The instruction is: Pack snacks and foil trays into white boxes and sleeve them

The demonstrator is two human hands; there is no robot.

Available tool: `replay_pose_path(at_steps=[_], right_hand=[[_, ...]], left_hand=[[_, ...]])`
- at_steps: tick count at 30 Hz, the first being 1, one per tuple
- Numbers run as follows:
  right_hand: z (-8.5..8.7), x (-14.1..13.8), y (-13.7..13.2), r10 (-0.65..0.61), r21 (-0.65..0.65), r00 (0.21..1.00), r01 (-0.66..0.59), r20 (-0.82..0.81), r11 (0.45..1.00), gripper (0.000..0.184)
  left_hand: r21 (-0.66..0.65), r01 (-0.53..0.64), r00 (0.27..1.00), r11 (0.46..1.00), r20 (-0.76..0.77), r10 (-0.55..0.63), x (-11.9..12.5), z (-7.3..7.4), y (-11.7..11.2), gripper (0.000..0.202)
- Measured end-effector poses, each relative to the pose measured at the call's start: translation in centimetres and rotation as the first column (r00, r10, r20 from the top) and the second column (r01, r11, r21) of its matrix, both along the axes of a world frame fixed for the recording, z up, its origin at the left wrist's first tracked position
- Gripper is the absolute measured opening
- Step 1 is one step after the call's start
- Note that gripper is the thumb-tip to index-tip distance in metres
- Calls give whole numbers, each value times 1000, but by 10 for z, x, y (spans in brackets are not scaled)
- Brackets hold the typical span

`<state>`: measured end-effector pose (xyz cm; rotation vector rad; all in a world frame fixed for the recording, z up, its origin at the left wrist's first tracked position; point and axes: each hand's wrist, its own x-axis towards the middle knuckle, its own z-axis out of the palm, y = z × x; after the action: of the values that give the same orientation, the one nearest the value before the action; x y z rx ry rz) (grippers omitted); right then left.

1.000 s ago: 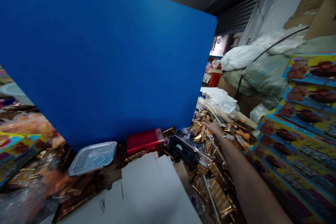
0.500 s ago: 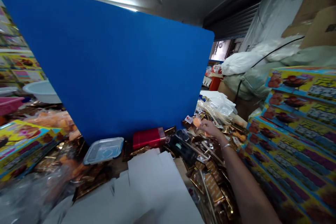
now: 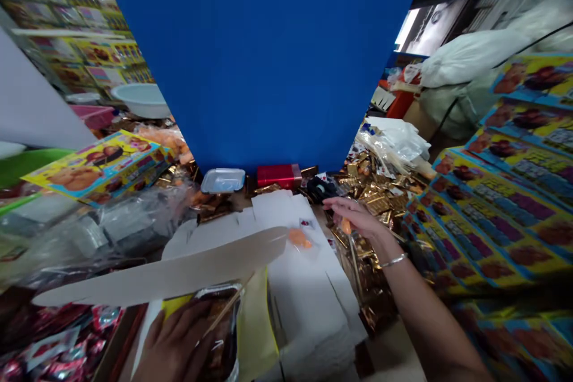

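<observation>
My right hand [image 3: 358, 219], with a thin bracelet on the wrist, hovers over the right edge of the flat white cardboard sheets [image 3: 308, 286]. Its fingers are loosely pinched on a small orange sweet [image 3: 345, 226] with a stick hanging below it. Another orange sweet in clear wrap [image 3: 299, 237] lies on the cardboard just left of that hand. My left hand [image 3: 172, 340] lies flat at the bottom edge on a dark clear-wrapped packet [image 3: 220, 328] with a wooden stick, inside a box with a yellow lining [image 3: 253, 322]. The box's pale flap [image 3: 170, 274] sticks out to the left.
A big blue panel [image 3: 268, 59] stands behind the table. Below it sit a clear plastic tray [image 3: 222, 180], a red box [image 3: 278, 175] and a black tape dispenser [image 3: 320, 189]. Gold-wrapped packets [image 3: 380, 197] are heaped at right, beside stacked yellow printed cartons [image 3: 501, 203]. More cartons [image 3: 96, 161] and plastic bags lie left.
The view has tipped down, bringing my left hand and the box into sight. My right hand has drawn back from the gold packets toward the white cardboard, where an orange wrapped sweet now lies.
</observation>
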<state>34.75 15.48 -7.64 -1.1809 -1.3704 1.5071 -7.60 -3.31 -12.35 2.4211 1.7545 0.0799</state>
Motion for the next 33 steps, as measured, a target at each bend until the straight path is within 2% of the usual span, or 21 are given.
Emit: replay_pose_path(at_steps=[2,4,7,10,12,13,15,16,17,18,19,21,23,24,25,27,28,29,30,31,33], right_hand=[[-12,-10,-15,7,-151,945,-59,-326,987,46],[-21,-22,-27,-18,-213,826,-124,-563,969,48],[-28,-36,-39,-72,-250,717,-146,-693,957,51],[-28,-43,-46,-106,-278,699,-137,-707,951,47],[-26,-46,-52,-75,-252,770,-113,-633,961,45],[-26,-48,-57,-40,-213,841,-90,-539,973,43],[-26,-54,-66,11,-33,983,-18,-184,999,38],[-27,-59,-71,-7,109,999,1,54,994,36],[-28,-65,-74,-58,256,957,-18,285,967,36],[-31,-71,-75,-120,370,873,-73,473,926,37],[-33,-77,-75,-165,426,778,-142,606,893,40],[-38,-82,-70,-167,405,646,-238,745,883,41],[-38,-78,-65,-132,333,601,-238,788,912,32],[-36,-73,-64,-111,305,630,-208,769,929,26],[-31,-67,-65,-72,274,698,-182,712,944,22],[-18,-60,-73,105,155,871,-202,480,967,20],[-9,-61,-80,225,80,919,-264,323,961,22],[0,-66,-90,334,20,924,-343,186,939,24],[9,-77,-102,417,-25,901,-417,122,908,27],[17,-93,-114,447,-43,884,-446,139,894,26],[24,-135,-134,346,-13,881,-361,323,932,29]], left_hand=[[5,-22,1000,1000,3,22,12,11,1,31],[-3,-41,999,999,0,41,23,24,3,30],[-18,-94,995,995,31,94,36,40,4,32],[-143,-150,985,978,66,160,47,46,4,36],[-210,-161,978,964,94,184,51,45,3,37],[-218,-160,975,963,117,189,52,44,2,37],[-175,-145,968,974,180,176,51,43,0,38],[-131,-126,968,983,202,151,48,42,-1,39],[-81,-106,972,991,201,120,45,42,-1,39],[-36,-81,980,996,179,86,41,41,-1,38],[-3,-52,988,999,144,52,37,41,-1,36],[14,0,997,1000,81,-2,29,41,2,33],[-27,22,996,999,83,-20,23,44,5,33],[-54,1,996,999,87,3,22,46,7,34],[-83,-41,996,996,79,47,21,48,8,37],[-141,-109,992,984,46,117,22,51,10,42],[-164,-119,992,979,29,126,23,51,10,44],[-184,-109,993,977,21,114,25,50,10,46],[-201,-84,995,976,27,91,26,49,10,48],[-209,-64,996,976,46,75,27,46,8,51],[-183,-68,992,981,94,87,24,35,6,56]])
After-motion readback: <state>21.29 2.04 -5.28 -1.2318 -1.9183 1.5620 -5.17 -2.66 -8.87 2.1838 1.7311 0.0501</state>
